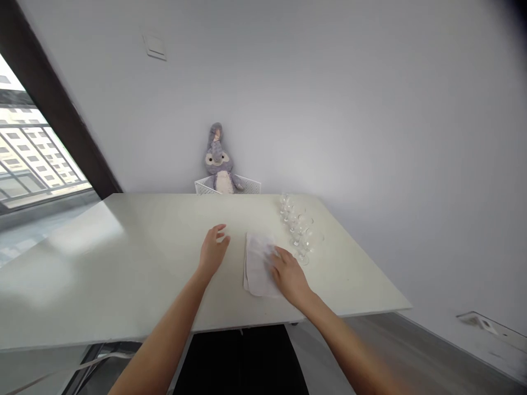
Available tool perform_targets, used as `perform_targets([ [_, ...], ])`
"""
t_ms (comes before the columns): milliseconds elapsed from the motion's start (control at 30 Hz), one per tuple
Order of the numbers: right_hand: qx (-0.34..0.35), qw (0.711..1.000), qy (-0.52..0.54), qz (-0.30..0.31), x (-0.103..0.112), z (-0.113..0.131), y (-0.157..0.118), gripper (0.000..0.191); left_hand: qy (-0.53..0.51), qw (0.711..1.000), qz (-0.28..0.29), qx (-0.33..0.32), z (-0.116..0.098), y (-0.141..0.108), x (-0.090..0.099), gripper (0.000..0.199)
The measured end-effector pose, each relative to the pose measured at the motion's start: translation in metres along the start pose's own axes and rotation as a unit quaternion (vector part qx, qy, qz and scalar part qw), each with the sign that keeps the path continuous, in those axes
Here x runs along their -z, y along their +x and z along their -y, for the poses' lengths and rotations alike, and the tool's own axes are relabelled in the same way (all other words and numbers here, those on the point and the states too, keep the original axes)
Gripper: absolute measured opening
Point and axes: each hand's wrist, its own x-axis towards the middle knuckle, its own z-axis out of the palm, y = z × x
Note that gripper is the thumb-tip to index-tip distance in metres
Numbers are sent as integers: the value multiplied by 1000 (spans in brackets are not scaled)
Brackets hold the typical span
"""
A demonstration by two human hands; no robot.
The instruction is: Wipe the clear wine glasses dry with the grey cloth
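Note:
A folded white cloth (pixel 256 258) lies flat on the white table (pixel 123 258), just right of centre. My right hand (pixel 288 274) rests palm down on the cloth's right half, fingers spread. My left hand (pixel 213 248) hovers over the bare tabletop just left of the cloth, fingers apart and holding nothing. A row of several clear stemmed glasses (pixel 298 227) stands upright to the right of the cloth, running toward the back of the table; the nearest glass is close to my right hand's fingertips.
A grey plush toy (pixel 218 162) sits in a white mesh basket (pixel 251 186) behind the table's far edge, against the white wall. A window with a dark frame (pixel 53 109) is at left. The table's right edge drops to a grey floor.

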Motion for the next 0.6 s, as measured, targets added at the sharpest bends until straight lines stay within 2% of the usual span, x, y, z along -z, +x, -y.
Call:
perform_targets([
  [100, 40, 996, -31, 72, -20, 9, 12, 49, 71, 996, 47, -32, 6, -32, 11, 29],
  [167, 21, 990, -36, 135, -37, 10, 28, 65, 143, 985, 74, -63, 9, -53, 23, 28],
  [267, -23, 980, -34, 195, -61, 1, 63, 78, 239, 966, 72, -74, 17, -80, 46, 25],
  [367, -64, 977, -39, 199, -78, -14, 110, 81, 294, 952, 66, -54, 31, -98, 67, 23],
  [433, -91, 975, -44, 196, -86, -21, 143, 80, 312, 947, 65, -36, 39, -106, 74, 21],
  [533, -123, 972, -45, 198, -95, -20, 190, 78, 333, 940, 63, -29, 48, -114, 74, 21],
  [600, -127, 969, -35, 207, -102, -9, 216, 77, 341, 938, 59, -35, 50, -117, 71, 20],
])
